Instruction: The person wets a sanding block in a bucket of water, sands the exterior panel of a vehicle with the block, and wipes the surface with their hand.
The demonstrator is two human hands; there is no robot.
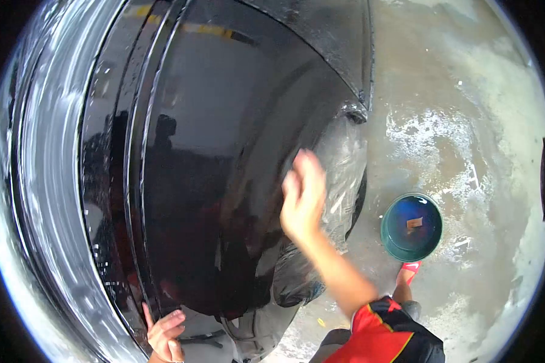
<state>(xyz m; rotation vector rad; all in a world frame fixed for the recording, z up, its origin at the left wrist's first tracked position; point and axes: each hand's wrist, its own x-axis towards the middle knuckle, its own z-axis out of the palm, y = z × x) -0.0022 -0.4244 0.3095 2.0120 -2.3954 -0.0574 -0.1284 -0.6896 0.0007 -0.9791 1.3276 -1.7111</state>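
My right hand is over the lower part of a glossy black car panel, beside the wheel-arch edge. Its fingers stretch forward, slightly blurred, and the thumb stands apart; no object shows in it, though the palm side is hidden. At the bottom left, my left hand rests near the panel's lower end, index finger extended along a seam and the other fingers loosely bent. Crinkled clear plastic sheeting covers the wheel area next to my right hand.
A green bucket of water with a small brown piece in it stands on the wet concrete floor. My foot in a red shoe is close to the bucket. Whitish streaks mark the car surface at left.
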